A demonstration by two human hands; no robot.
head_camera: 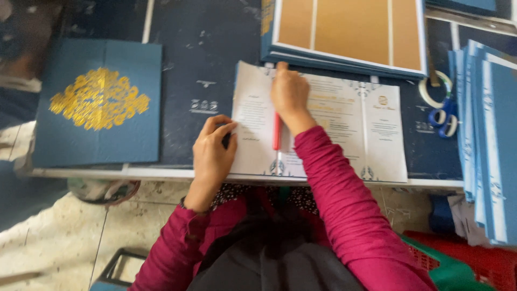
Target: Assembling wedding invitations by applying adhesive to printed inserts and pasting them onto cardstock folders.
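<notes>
Surface: dark blue worktable [204, 48], scuffed, pale front edge; speckled stone floor below.
Far left: closed blue card cover [99, 102] with gold ornament, lying flat.
Left hand [212, 148]: my fingers curled, pinning the left edge of the open white printed card [334, 129].
Right hand [290, 94]: fingertips pressing the card's top fold; a red stick [277, 131] lies beneath my wrist.
Behind: stacked tan-lined covers [350, 32].
Right: blue-handled scissors [444, 118], tape roll [435, 89], stack of blue cards [493, 134].

Soft, even daylight, slightly dim; faint shadows only. Whole frame mildly motion-blurred, print unreadable; wide-angle stretch toward edges; no glare.
</notes>
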